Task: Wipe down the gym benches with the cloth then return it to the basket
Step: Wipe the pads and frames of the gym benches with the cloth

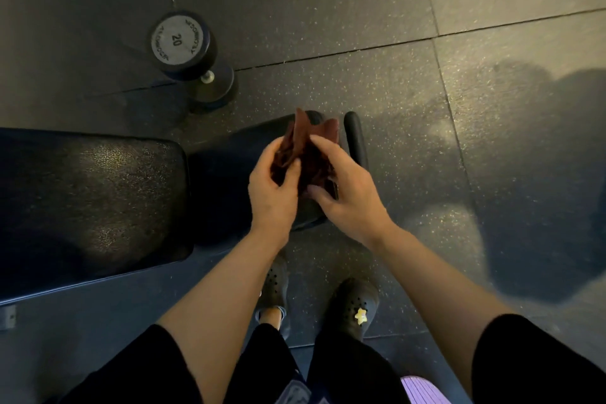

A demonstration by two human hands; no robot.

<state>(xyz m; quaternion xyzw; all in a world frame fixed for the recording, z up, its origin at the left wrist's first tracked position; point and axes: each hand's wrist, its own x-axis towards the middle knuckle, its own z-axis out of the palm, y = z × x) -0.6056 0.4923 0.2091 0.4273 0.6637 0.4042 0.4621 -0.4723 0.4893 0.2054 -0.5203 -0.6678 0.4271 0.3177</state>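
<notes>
Between my two hands is the dark red cloth (303, 154), all bunched up. My left hand (273, 188) pinches one side and my right hand (347, 193) curls around the other. I think I am folding it to get ready to wipe. Off past my left hand sits the black bench pad (91, 200). Next I should press the cloth down there and rub. I can't see the basket.

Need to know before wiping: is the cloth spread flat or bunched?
Bunched: the cloth sits crumpled between left hand and right hand, corners sticking up.
</notes>
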